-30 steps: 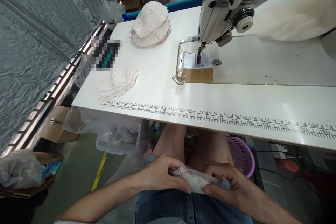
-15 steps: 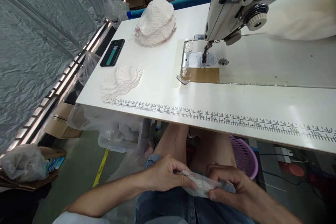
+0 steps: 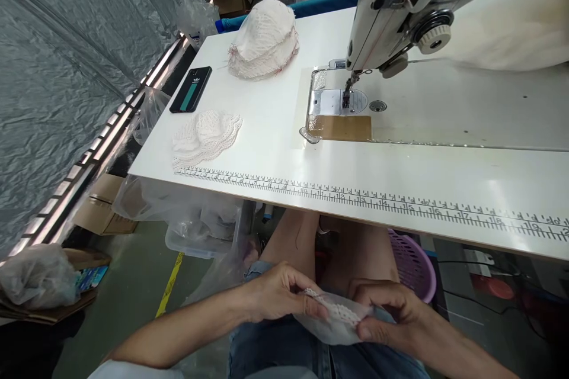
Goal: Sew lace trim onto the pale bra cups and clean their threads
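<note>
One lacy cloth [image 3: 331, 328] sits between five and six o'clock in my head view, over the shorts [image 3: 271, 346], pinched by left grip [image 3: 282, 294] and right grip [image 3: 392, 312]. I judge it light, limp and snag-prone; I'd take its plain edges, sparing the lace [image 3: 344, 312].

Your left hand [image 3: 284, 295]: some fingers hidden behind the sheer lace-trimmed cloth [image 3: 338, 323]; same for your right hand [image 3: 391, 314]. Cloth underside out of your sight. Sewing machine [image 3: 382, 29]: top edge cuts it off. Printed ruler [image 3: 382, 207] runs out at right edge. Purple basket [image 3: 415, 272]: partly hidden by your tabletop [image 3: 267, 136]. Needle plate [image 3: 358, 102] lettering: too small to read.
</note>
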Demonstrator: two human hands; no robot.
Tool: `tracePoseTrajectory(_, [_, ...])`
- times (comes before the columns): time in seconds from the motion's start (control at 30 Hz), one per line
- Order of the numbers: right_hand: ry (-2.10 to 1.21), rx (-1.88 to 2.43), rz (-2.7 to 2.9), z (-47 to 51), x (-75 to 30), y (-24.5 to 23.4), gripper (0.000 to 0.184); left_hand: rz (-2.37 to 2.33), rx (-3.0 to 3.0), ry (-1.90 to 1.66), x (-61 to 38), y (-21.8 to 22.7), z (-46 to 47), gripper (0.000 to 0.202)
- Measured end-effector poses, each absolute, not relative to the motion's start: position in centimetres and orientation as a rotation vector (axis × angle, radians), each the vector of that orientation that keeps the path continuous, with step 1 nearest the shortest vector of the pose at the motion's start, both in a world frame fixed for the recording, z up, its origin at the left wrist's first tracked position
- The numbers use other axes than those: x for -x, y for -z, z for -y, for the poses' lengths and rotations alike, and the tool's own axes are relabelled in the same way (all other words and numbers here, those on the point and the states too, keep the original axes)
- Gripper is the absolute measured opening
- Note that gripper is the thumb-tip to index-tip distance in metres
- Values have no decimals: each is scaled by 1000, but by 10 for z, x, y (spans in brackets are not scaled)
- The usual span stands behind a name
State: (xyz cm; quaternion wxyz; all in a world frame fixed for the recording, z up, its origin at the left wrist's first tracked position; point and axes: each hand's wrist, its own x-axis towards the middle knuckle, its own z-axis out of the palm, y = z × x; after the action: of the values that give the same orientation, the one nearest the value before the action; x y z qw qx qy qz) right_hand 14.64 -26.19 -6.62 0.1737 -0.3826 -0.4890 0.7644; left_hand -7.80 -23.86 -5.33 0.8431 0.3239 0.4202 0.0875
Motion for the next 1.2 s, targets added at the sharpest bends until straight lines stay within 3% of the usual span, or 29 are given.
tracePoseTrajectory(0.5, [-2132, 1156, 1433, 266, -149, 75, 25, -896, -687, -140, 77, 52, 237, 42])
tracePoseTrajectory(0.83, [-2074, 1237, 1516, 270, -145, 78, 24, -867, -867, -164, 80, 54, 237, 32])
tracePoseTrajectory(1.2, [-1999, 1327, 1514, 273, -145, 81, 26, -890, -971, -120, 85, 61, 240, 41])
